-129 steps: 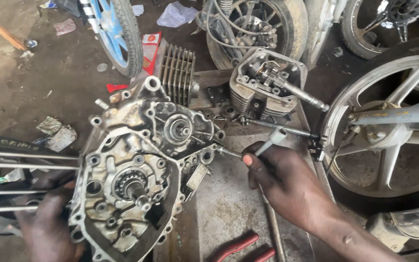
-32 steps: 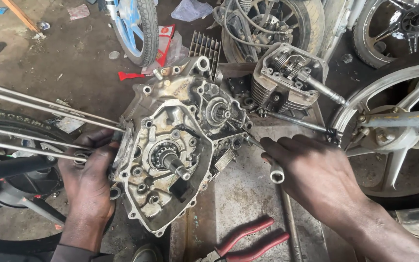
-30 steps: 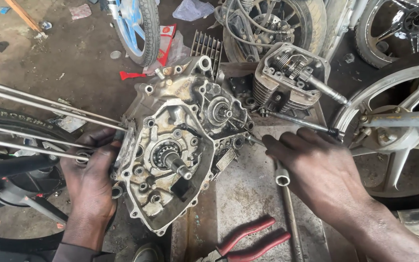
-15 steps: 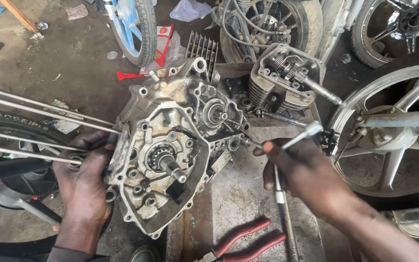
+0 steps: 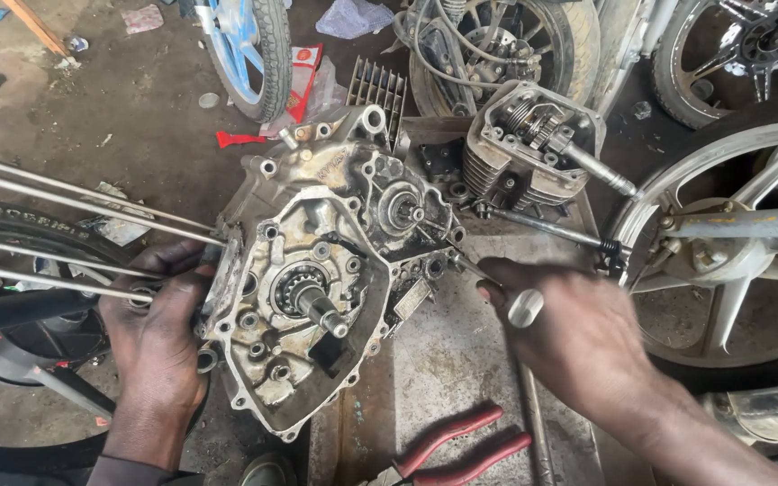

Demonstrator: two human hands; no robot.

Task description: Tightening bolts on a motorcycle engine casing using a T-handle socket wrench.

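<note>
On oily metal bench (image 5: 461, 360), engine crankcase (image 5: 317, 279); wheels around

A motorcycle repair workshop was shown: a grimy aluminium engine crankcase (image 5: 317, 270) lay opened by the fingers, spoked wheels (image 5: 731, 252) and red-handled pliers (image 5: 452, 445) nearby.
</note>
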